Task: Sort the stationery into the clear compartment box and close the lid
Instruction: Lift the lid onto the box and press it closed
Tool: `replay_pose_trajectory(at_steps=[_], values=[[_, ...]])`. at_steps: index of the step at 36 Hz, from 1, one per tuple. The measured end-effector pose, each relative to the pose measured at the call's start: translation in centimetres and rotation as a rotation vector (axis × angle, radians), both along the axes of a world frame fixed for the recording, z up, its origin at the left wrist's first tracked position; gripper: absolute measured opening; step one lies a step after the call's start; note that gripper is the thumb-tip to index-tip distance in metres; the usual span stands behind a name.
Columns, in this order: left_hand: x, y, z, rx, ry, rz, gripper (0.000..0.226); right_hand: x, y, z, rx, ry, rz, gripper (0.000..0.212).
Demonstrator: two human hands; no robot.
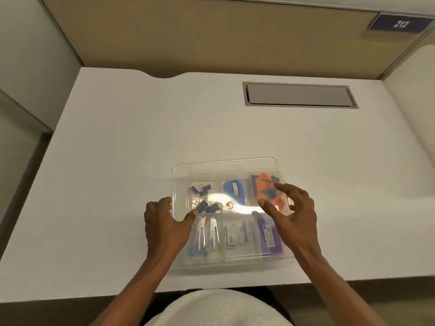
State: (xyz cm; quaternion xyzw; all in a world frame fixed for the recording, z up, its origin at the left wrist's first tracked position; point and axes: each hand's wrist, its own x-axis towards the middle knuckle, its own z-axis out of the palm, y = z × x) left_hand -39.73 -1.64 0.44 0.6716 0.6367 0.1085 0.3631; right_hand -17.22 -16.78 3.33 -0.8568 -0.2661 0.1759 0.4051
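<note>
Left hand at lower centre of frame grips the left edge of the clear compartment box, fingers curled over its rim, thumb on the lid. Box sits on the white desk; contents blurred by glare: dark binder clips, blue stapler. Right hand hovers over the right side, fingers spread, released.

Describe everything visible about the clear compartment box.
The clear compartment box is see-through plastic with rounded corners, lying flat near the white desk's front edge. Its lid looks down, glare across it. Inside: black binder clips far left, a blue item far middle, orange pieces far right, a purple pack near right. The left hand grips its left edge; the right hand rests spread on top.
</note>
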Motion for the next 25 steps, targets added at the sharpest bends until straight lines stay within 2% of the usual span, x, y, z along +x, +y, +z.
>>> replay_pose_trajectory(at_steps=[4,9,15,18,22,25], values=[[1.5,-2.0,-0.4,-0.003,0.024,-0.088,0.066,1.4,-2.1,-1.4,-0.038,0.010,-0.029,0.066],[2.5,-3.3,-0.8,0.053,0.131,-0.158,0.066,2.1,-3.7,-3.2,-0.083,0.022,0.018,0.066],[2.4,-3.1,-1.5,0.091,0.165,-0.174,0.050,1.8,-4.0,-4.5,-0.183,-0.116,0.139,0.078],[2.2,-3.3,-2.2,0.187,0.214,-0.217,0.047,1.5,-4.1,-5.3,-0.231,-0.208,0.193,0.079],[1.8,-2.7,-3.3,0.379,0.387,-0.326,0.053,0.7,-3.9,-6.5,-0.289,-0.294,0.265,0.082],[1.6,-2.5,-4.4,0.463,0.404,-0.346,0.055,0.7,-3.9,-7.2,-0.327,-0.327,0.279,0.082]])
